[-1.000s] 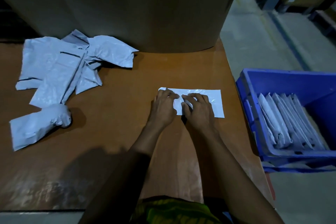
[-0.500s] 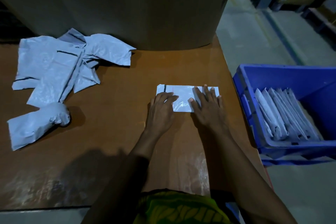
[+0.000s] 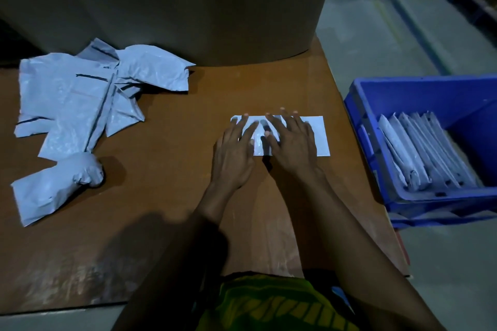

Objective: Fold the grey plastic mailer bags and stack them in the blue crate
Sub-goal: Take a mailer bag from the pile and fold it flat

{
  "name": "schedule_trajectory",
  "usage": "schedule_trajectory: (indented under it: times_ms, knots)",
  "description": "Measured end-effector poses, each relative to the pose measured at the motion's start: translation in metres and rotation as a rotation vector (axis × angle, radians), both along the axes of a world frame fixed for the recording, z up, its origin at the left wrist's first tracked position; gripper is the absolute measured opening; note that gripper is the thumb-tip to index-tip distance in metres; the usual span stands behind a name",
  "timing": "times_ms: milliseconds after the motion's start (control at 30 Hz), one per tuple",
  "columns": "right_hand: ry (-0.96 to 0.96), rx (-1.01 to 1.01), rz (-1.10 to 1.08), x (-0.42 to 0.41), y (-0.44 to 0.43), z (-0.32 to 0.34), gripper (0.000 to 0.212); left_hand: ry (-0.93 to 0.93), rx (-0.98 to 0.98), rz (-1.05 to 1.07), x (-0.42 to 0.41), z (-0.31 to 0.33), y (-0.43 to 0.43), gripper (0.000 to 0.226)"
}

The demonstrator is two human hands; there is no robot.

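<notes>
While both hands press flat, fingers straight and spread, the left hand [image 3: 236,153] and right hand [image 3: 291,146] cover a folded mailer [image 3: 318,137] on the table [image 3: 166,183]; blurred fingertips seem to touch. Loose mailers [image 3: 80,99] lie far left; the crate [image 3: 419,94] right holds folded ones.

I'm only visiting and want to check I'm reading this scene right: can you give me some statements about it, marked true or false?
1. The left hand and the right hand both press flat on a folded mailer on the table. True.
2. The blue crate stands on the table. False: it stands off the table, to its right.
3. The crate is empty. False: folded bags stand in a row inside it.
4. A pile of crumpled mailers lies at the table's far left. True.
</notes>
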State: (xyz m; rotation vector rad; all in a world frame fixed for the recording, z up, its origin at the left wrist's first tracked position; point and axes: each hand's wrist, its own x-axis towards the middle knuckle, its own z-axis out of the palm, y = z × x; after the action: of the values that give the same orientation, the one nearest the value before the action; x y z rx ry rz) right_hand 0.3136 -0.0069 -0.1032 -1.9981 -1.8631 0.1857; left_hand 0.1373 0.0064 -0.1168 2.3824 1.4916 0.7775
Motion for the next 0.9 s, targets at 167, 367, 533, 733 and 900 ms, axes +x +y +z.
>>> schedule_trajectory:
  times_ms: [167,367,533,733,900]
  knots:
    - [-0.077,-0.094,0.004,0.000,0.019,-0.010,0.056,0.133,-0.054,-0.063,0.011,-0.005,0.024,0.056]
    - [-0.177,-0.098,-0.125,0.003,0.011,-0.031,0.061,0.186,-0.089,-0.070,0.020,-0.022,0.024,0.059]
    - [-0.195,-0.156,-0.128,0.003,0.017,-0.034,0.062,0.301,-0.023,-0.058,0.020,-0.027,0.028,0.058]
    - [-0.109,-0.344,-0.111,0.005,0.023,-0.017,0.060,0.368,-0.045,-0.068,0.020,-0.027,0.032,0.060]
    - [-0.036,-0.404,0.002,0.025,0.027,0.003,0.065,0.368,-0.108,-0.042,0.021,-0.023,0.032,0.062]
